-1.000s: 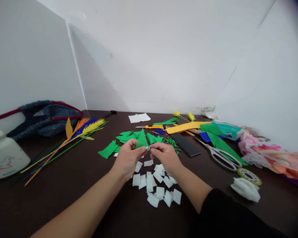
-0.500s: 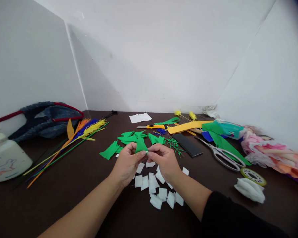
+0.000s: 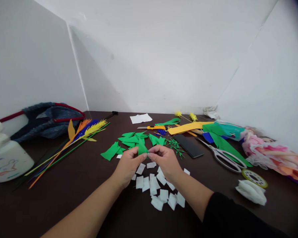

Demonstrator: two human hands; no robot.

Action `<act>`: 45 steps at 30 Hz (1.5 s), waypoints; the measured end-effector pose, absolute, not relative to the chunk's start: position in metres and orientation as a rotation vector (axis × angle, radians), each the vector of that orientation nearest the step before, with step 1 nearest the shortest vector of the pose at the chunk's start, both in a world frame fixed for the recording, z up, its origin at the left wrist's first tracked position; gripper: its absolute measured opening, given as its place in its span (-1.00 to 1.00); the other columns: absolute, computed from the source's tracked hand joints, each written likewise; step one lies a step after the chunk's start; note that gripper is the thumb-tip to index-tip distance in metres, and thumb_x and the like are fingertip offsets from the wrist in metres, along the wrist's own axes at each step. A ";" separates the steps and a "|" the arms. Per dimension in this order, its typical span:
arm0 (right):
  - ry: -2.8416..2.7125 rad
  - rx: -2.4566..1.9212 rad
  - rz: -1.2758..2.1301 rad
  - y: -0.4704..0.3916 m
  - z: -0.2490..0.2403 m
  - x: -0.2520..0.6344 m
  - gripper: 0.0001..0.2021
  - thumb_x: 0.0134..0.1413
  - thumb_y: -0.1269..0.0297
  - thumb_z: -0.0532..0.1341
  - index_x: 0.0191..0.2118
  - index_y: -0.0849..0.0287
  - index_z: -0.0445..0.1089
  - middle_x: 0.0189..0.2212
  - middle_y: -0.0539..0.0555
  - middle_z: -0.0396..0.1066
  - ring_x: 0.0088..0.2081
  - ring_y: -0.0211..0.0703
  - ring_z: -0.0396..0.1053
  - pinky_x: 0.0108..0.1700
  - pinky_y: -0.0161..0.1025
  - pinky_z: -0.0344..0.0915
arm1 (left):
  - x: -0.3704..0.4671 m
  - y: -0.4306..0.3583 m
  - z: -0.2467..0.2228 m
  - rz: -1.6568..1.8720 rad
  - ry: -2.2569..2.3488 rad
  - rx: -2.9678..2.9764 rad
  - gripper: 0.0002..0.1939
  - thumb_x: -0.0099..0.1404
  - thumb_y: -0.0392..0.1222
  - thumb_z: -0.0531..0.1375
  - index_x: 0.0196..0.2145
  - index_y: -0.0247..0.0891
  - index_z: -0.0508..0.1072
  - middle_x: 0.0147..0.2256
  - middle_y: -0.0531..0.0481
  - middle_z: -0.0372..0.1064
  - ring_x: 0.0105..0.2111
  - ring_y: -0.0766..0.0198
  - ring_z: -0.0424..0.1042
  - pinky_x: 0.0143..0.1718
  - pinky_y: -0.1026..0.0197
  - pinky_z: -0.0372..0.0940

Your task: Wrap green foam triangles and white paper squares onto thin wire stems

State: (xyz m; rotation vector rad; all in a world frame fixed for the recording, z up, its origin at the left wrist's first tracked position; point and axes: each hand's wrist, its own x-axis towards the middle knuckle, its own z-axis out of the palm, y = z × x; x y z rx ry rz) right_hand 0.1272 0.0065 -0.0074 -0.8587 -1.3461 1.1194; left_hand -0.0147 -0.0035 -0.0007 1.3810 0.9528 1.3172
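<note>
A pointed piece of green crepe paper (image 3: 142, 147) stands up between my two hands. My left hand (image 3: 127, 165) is closed in a pinch on its lower part, thumb in front. Thumb and forefinger of my right hand (image 3: 167, 162) pinch at its lower right corner, touching the left fingertips. A tiny white bit shows between the fingertips; what it is I cannot make out. Behind the hands lie more cut green paper pieces (image 3: 129, 140). Several small white tissue squares (image 3: 152, 185) are scattered below and between my forearms.
On the right are a black phone (image 3: 188, 145), scissors (image 3: 224, 157), a tape roll (image 3: 254, 178), folded white tissue (image 3: 250, 191) and dolls (image 3: 265, 145). A yellow cutter (image 3: 156, 127) lies behind, its blade out. Coloured stems (image 3: 72, 145) and a white bottle (image 3: 10, 158) are at left.
The green paper has shifted slightly between my fingers, and the white bit at the fingertips shows less. Both hands keep their pinch. The whole view has moved a little.
</note>
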 end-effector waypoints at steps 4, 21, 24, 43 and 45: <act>-1.467 -0.946 0.998 0.008 -0.004 0.130 -0.89 -0.19 0.30 0.25 -0.44 0.17 0.44 -0.56 0.00 0.37 -0.49 -0.24 0.31 -0.39 -0.26 0.28 | -0.015 -0.003 0.003 1.363 1.085 1.499 -0.87 -0.06 -0.16 0.25 -0.62 -0.25 0.40 -0.56 0.04 0.31 -0.43 0.21 0.29 -0.37 0.22 0.20; -1.751 -1.124 0.525 0.010 0.000 0.142 -0.89 -0.11 0.38 0.13 -0.49 0.16 0.41 -0.56 -0.01 0.37 -0.51 -0.25 0.28 -0.44 -0.32 0.19 | -0.002 -0.004 0.001 1.311 1.248 1.604 -0.84 0.02 -0.14 0.19 -0.44 -0.27 0.45 -0.50 0.02 0.36 -0.48 0.26 0.29 -0.45 0.26 0.17; -1.781 -1.154 0.596 0.011 0.000 0.144 -0.91 -0.13 0.38 0.15 -0.51 0.18 0.40 -0.59 -0.02 0.36 -0.53 -0.27 0.26 -0.48 -0.34 0.18 | -0.002 -0.003 0.003 1.271 1.279 1.608 -0.80 0.04 -0.12 0.17 -0.39 -0.29 0.45 -0.46 -0.01 0.39 -0.45 0.23 0.32 -0.43 0.25 0.19; -1.920 -1.077 0.229 0.014 -0.006 0.150 -0.87 -0.07 0.40 0.12 -0.45 0.15 0.42 -0.52 0.01 0.37 -0.46 -0.26 0.29 -0.40 -0.33 0.19 | -0.001 0.002 -0.002 1.138 1.308 1.691 -0.82 0.07 -0.17 0.11 -0.43 -0.29 0.46 -0.47 0.01 0.41 -0.44 0.24 0.34 -0.40 0.23 0.20; -1.884 -1.082 0.274 0.015 -0.007 0.150 -0.89 -0.08 0.39 0.14 -0.44 0.15 0.42 -0.53 0.01 0.37 -0.47 -0.26 0.29 -0.41 -0.33 0.20 | 0.000 0.001 0.000 1.149 1.287 1.682 -0.82 0.07 -0.19 0.10 -0.43 -0.29 0.46 -0.48 0.01 0.40 -0.44 0.25 0.32 -0.40 0.24 0.18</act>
